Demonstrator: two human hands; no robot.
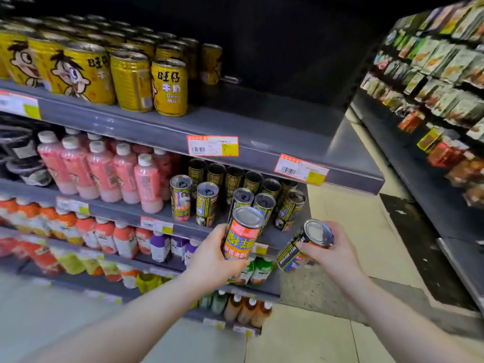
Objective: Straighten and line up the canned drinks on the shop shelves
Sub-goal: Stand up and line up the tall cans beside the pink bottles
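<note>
My left hand [212,254] grips an orange-labelled tall can [242,238], held upside down in front of the second shelf [183,229]. My right hand [331,254] holds a dark-labelled can [301,248], tilted with its bottom end facing me, off the shelf's right end. On that shelf stand several dark tall cans [237,191] in loose rows, some turned different ways. Yellow milk cans [146,79] fill the left part of the top shelf [235,129].
Pink bottles [110,171] stand left of the dark cans. Lower shelves hold orange, purple and green bottles [125,239]. The top shelf's right part is bare. Across the aisle on the right is a rack of snack packets [442,72]. The floor [340,336] is tiled.
</note>
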